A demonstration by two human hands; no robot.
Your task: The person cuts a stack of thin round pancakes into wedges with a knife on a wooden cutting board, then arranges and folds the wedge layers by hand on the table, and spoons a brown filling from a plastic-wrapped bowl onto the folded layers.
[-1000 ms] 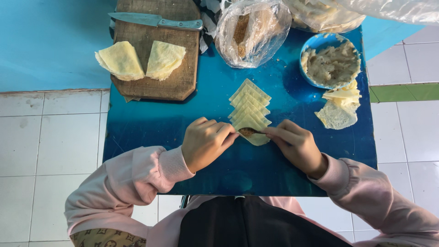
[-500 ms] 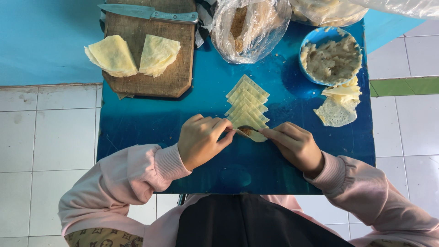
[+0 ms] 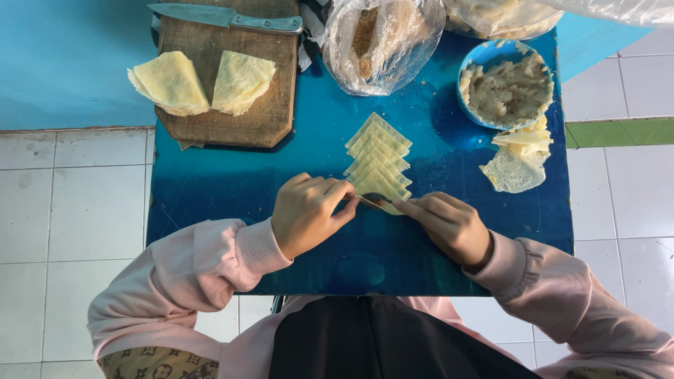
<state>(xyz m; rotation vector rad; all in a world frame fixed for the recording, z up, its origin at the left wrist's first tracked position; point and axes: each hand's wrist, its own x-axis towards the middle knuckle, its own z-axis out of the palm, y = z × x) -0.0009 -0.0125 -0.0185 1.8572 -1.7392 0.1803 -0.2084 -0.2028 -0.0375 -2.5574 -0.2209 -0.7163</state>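
Upper left of the frame, a worn wooden cutting board (image 3: 232, 105) carries two folded crepe-like wrappers (image 3: 200, 83), pale yellow and lacy at the edges, with a steel knife (image 3: 228, 17) lying across the top of it. Down to lower centre now: the left hand (image 3: 307, 214) sits on the glossy blue bench (image 3: 210, 196), fingers (image 3: 342, 191) curled together and pinching the near corner of a small square pastry sheet (image 3: 379, 200). That sheet is the front one in an overlapping row of pastry squares (image 3: 378, 158) running up the middle of the bench. It looks thin, soft and light, likely to tear or crease, so a gentle grip at a corner or edge seems the safest hold. Just right of it, the right hand (image 3: 449, 226) meets the same sheet, fingers close together on its other side; something dark shows between the hands, too small to tell. Upper centre, a crinkled clear plastic bag (image 3: 375, 42). Upper right, a blue bowl (image 3: 467, 105) of lumpy grey-beige filling, with wrapper offcuts (image 3: 519, 158) just below it
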